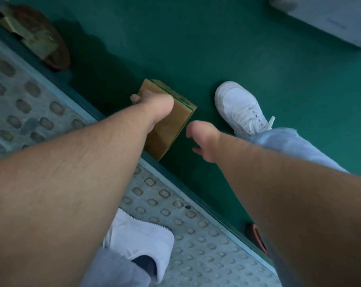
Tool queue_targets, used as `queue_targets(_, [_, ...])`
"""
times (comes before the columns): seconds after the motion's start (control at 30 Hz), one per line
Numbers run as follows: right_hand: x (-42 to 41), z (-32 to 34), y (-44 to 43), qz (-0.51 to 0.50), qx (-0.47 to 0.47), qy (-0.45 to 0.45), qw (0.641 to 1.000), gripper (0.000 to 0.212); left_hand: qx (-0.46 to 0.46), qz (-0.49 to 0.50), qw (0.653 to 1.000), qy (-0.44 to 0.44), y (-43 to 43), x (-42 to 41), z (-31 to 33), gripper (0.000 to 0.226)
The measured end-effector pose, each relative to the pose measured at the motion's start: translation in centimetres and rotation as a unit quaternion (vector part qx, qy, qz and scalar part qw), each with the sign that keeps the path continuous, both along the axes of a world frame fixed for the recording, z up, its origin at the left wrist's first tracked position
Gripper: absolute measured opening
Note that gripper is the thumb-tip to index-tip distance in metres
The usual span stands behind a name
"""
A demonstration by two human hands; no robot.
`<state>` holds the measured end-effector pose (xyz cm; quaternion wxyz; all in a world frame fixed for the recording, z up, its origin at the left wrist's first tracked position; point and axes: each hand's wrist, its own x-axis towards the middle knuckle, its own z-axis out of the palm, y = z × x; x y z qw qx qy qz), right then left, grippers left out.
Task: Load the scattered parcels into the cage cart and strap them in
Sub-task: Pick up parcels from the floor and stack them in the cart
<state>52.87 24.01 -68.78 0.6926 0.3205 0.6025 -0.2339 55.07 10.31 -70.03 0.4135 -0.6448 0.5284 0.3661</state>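
At deck edge, above green floor [258,65]: brown parcel [171,125] gripped by left hand [152,106], fingers curled over far end. Right hand [202,139] just beside it, loosely curled, holding nothing. To do well: right hand under near corner, lift level, set on studded deck [20,96]. Count: one brown parcel; one white box [331,15] top right, possibly second parcel, blurred; two hands.

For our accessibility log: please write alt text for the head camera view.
Seen from above, the person's bare left grip holds a brown cardboard box at the edge of a grey studded metal platform. The empty right grip hovers close beside it above the green floor, near a white trainer.
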Motion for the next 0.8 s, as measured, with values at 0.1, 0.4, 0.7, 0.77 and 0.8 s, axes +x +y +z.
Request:
queue_targets(0.1, [-1.2, 0.8, -1.0, -0.048, -0.028, -0.008, 0.998, 0.043, 0.046, 0.078, 0.996, 0.023, -0.9, 0.1, 0.9, 0.109])
queue_targets(0.4, [-3.5, 0.3, -0.2, -0.136, -0.015, 0.015, 0.990, 0.055, 0.068, 0.070, 0.993, 0.071, -2.3, -0.9, 0.4, 0.066])
queue_targets(0.7, [-8.2, 13.7, 7.5, -0.345, -0.009, 0.004, 0.939, 0.063, -0.025, 0.209, 0.948, 0.241, -0.6, -5.8, 18.3, 0.066])
queue_targets(0.77, [-9.1, 18.3, 8.8, -0.290, -0.027, -0.047, 0.956, 0.072, 0.027, 0.253, 0.944, 0.210, 0.5, -4.8, 23.6, 0.082])
queue_targets(0.8, [-9.4, 20.6, 9.0, -0.259, -0.036, -0.064, 0.963, 0.077, 0.047, 0.281, 0.938, 0.197, 1.2, -4.2, 26.3, 0.079])
